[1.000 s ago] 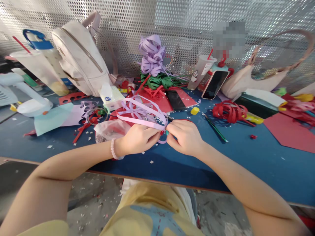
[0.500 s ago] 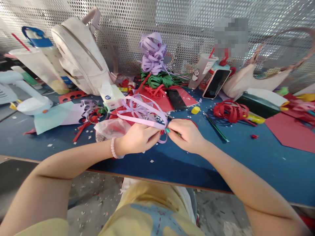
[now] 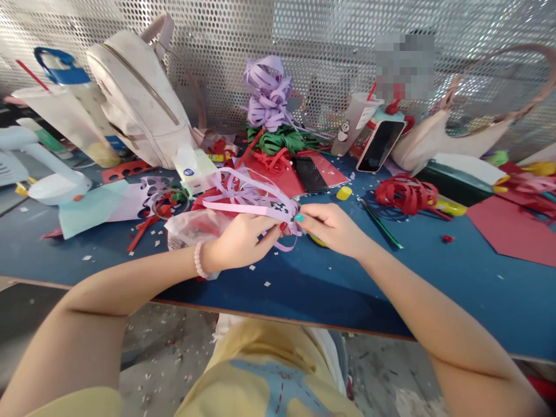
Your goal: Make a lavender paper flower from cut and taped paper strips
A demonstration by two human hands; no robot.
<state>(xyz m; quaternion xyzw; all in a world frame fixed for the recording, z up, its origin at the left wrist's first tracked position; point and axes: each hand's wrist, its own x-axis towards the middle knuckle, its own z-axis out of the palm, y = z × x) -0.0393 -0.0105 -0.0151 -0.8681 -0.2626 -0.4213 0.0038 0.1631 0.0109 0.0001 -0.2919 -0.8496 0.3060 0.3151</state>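
Both my hands meet over the blue table (image 3: 434, 278). My left hand (image 3: 243, 240), with a bead bracelet on the wrist, is closed on the gathered end of a bunch of looped lilac paper strips (image 3: 247, 194). My right hand (image 3: 332, 227) pinches the same gathered end from the right, fingertips touching those of the left. The loops fan out to the left above a crumpled clear plastic bag (image 3: 195, 227). A yellow thing shows just under my right hand.
A white backpack (image 3: 139, 92), tissue pack (image 3: 193, 168), lilac-and-green paper flower (image 3: 269, 104), two phones (image 3: 380, 145), a cup, red paper curls (image 3: 403, 194), a green pencil (image 3: 380, 223), red sheets and a beige handbag (image 3: 438, 139) crowd the back. Paper scraps litter the table.
My right hand has shifted slightly right and up, fingers stretching out more while still pinching the strips. The lilac loops have lifted a little. My left hand has barely moved.
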